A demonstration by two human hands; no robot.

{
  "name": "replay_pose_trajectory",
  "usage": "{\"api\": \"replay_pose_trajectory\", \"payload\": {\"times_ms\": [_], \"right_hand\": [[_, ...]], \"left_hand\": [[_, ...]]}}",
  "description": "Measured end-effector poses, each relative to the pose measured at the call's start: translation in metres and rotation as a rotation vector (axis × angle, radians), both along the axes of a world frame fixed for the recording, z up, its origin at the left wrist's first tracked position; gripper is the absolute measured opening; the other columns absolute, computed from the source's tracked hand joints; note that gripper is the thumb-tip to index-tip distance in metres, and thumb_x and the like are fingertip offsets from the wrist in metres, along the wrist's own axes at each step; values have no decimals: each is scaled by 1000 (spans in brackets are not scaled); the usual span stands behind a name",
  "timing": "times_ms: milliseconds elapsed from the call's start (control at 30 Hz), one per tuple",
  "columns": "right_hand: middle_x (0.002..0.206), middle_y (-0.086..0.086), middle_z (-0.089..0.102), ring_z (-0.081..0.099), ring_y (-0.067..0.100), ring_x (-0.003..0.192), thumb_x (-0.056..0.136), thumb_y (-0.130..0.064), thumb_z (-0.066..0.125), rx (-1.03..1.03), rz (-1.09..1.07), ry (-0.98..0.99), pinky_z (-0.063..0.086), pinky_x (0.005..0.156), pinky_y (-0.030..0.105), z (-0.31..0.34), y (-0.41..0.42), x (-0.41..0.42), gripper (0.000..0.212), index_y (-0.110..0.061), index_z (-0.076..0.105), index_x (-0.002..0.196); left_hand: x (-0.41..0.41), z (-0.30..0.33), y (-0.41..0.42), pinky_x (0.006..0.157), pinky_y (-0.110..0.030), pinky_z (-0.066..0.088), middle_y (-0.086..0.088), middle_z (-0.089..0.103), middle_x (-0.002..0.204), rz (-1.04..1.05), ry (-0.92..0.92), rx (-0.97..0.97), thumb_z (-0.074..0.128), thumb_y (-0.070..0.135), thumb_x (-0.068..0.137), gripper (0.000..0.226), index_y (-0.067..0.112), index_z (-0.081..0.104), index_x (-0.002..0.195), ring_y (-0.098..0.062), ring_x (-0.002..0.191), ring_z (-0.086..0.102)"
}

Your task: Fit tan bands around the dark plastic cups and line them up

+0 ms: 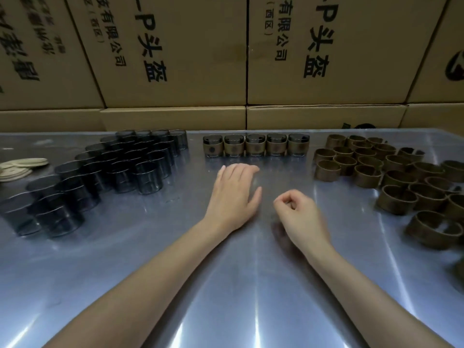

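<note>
While both bare forearms reach in from the near edge over the shiny metal table (150,259), neither hand has anything in it. The right hand (300,212) sits nearer, its fingers curled loosely inward toward the palm with the thumb meeting the fingertips, gripping nothing. The left hand (234,194) lies a little farther out, palm down, fingers straight and close together and the thumb spread to the side; whether it presses the surface or only hovers just above it cannot be told. To the left, a large cluster of bare dark plastic cups (100,169) stands upright in slanting rows that run from the near left corner back toward the far edge. To the right, a loose crowd of tan bands (391,177) stands on edge, many touching one another, spreading from near the right edge back toward the far side. Beyond the left hand, between those two groups, five banded cups (256,145) stand side by side in a straight row near the far edge, each with a tan band round its lower half. At the far left, a few pale flat discs (20,167) lie overlapping. Behind the table rises a wall of stacked cardboard boxes (175,59) printed with black characters.
</note>
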State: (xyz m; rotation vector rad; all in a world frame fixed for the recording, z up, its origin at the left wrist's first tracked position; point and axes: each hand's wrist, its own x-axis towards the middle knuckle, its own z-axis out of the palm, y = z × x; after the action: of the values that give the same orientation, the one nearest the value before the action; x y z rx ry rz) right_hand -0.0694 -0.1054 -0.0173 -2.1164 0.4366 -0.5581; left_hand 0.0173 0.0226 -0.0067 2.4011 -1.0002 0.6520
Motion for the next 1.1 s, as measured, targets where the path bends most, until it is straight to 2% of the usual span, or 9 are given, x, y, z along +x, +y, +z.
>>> {"api": "replay_pose_trajectory", "payload": {"times_ms": [167, 267, 367, 467, 667, 800, 933, 1000, 1100], "right_hand": [[67, -5, 60, 58, 13, 69, 90, -25, 56, -19, 36, -28, 43, 63, 33, 5, 5, -14, 16, -25, 57, 75], [69, -8, 61, 58, 11, 70, 91, -29, 55, -192, 120, 59, 46, 63, 34, 3, 9, -30, 13, -27, 56, 78], [73, -9, 62, 58, 10, 74, 90, -29, 56, -303, 206, 92, 47, 67, 34, 2, 7, -42, 10, -28, 58, 80], [70, -5, 64, 58, 10, 68, 91, -23, 58, -147, 194, 37, 44, 62, 28, 5, 2, -42, 15, -27, 59, 77], [60, -5, 59, 54, -1, 51, 94, -18, 58, 48, 173, -53, 42, 55, 23, 5, 0, -38, 17, -23, 60, 77], [62, -3, 61, 56, 6, 57, 93, -20, 57, 42, 158, -49, 46, 57, 28, 5, 1, -36, 16, -24, 60, 78], [67, -9, 64, 59, 6, 66, 89, -29, 60, -100, 140, 22, 45, 62, 26, 3, 2, -32, 12, -30, 59, 77], [78, -15, 63, 59, 5, 80, 85, -40, 63, -159, 173, 86, 49, 70, 26, 3, 4, -31, 8, -34, 57, 86], [105, -15, 58, 54, 11, 103, 81, -45, 64, -274, 231, 142, 48, 87, 33, 3, 5, -33, 38, -32, 53, 115]], "left_hand": [[-24, -2, 44, 114, -40, 20, -2, 57, 121, 139, -12, 50, 56, 22, 91, 29, 15, 58, 119, -22, 121, 47], [-17, -4, 68, 115, -44, 20, -4, 54, 126, 303, 22, 52, 56, 22, 90, 35, 13, 55, 124, -23, 126, 43], [2, -1, 89, 118, -49, 12, -10, 39, 148, 514, 76, -50, 58, 21, 90, 56, 7, 39, 141, -28, 143, 24], [20, 1, 103, 119, -49, 5, -13, 20, 159, 657, 93, -5, 54, 21, 94, 69, 3, 19, 151, -30, 149, 8], [34, 3, 109, 118, -50, 12, -17, 50, 128, 772, 65, 102, 52, 16, 97, 42, 3, 42, 136, -35, 127, 39], [19, 0, 104, 113, -47, 21, -16, 55, 120, 579, 10, 59, 47, 6, 95, 39, 3, 48, 133, -35, 116, 46], [-18, 0, 84, 91, -38, 39, -11, 57, 121, 208, 71, -65, 48, 10, 97, 34, 6, 51, 130, -28, 110, 47], [-40, 1, 67, 90, -30, 38, -6, 55, 124, 51, 100, -103, 48, 13, 97, 34, 11, 50, 131, -20, 112, 45], [-72, 0, 33, 99, -26, 32, -4, 51, 122, -166, 145, -89, 42, 19, 98, 37, 11, 48, 133, -15, 113, 38]]}}
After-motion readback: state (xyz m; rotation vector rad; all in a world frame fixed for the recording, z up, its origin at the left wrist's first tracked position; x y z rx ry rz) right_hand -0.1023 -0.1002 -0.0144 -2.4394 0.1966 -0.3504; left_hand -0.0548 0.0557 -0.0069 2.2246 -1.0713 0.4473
